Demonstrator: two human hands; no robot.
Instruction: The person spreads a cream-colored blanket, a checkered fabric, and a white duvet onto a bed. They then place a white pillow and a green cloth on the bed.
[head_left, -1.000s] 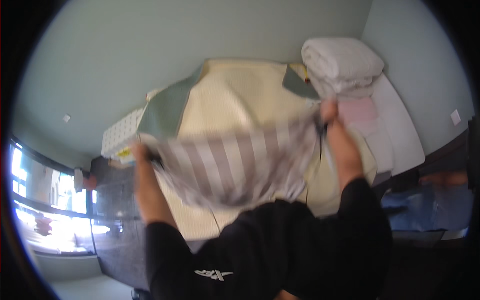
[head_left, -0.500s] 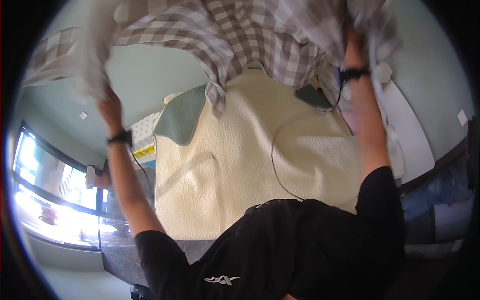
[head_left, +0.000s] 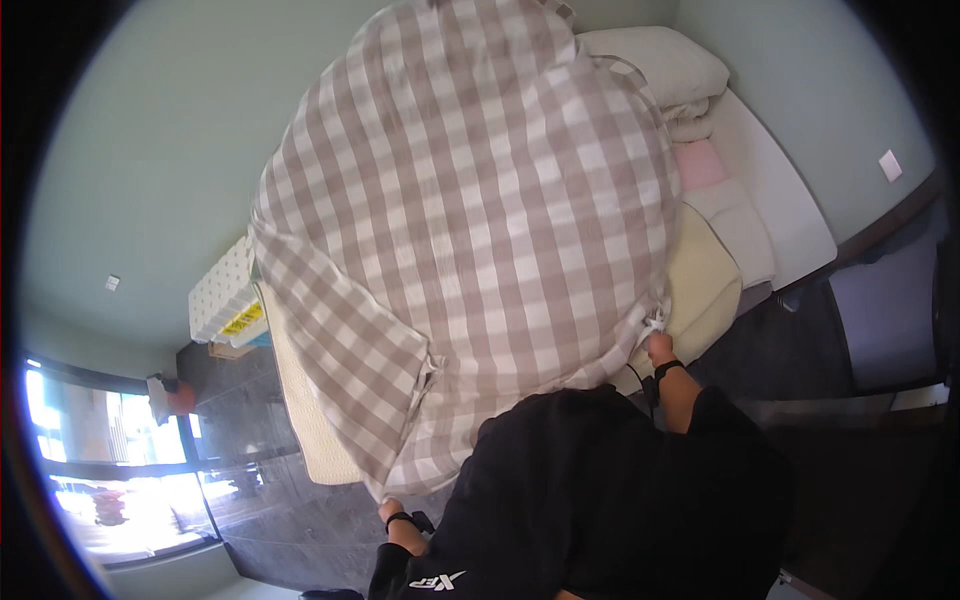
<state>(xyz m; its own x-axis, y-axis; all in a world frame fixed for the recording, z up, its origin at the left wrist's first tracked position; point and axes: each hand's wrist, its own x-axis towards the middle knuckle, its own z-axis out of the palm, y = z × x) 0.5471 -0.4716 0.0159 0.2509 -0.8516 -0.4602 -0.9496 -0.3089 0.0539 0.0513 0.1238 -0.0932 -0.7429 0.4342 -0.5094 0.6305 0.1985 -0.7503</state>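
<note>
A large bed cover (head_left: 470, 200) in beige and white checks billows over the bed, puffed up in the middle. Its left part is folded back over itself in a triangle. My left hand (head_left: 390, 508) grips a near corner of it, low at the bed's front edge. On the right, my right hand (head_left: 660, 347) is closed on another gathered corner, beside the bed's right side. Beneath the cover, the cream quilted mattress pad (head_left: 310, 410) shows along the left and at the right. Both wrists wear black bands.
A white pillow (head_left: 660, 70) lies at the far right, near a pink cloth (head_left: 700, 163) and a white board (head_left: 770, 190). A white patterned package (head_left: 222, 290) stands left of the bed. Dark tiled floor (head_left: 260, 510) runs along the left, with a bright window (head_left: 120, 450) beyond.
Both my hands have come down and back toward my body, pulling the cover's corners. The checked cover has spread from the far side over most of the mattress pad.
</note>
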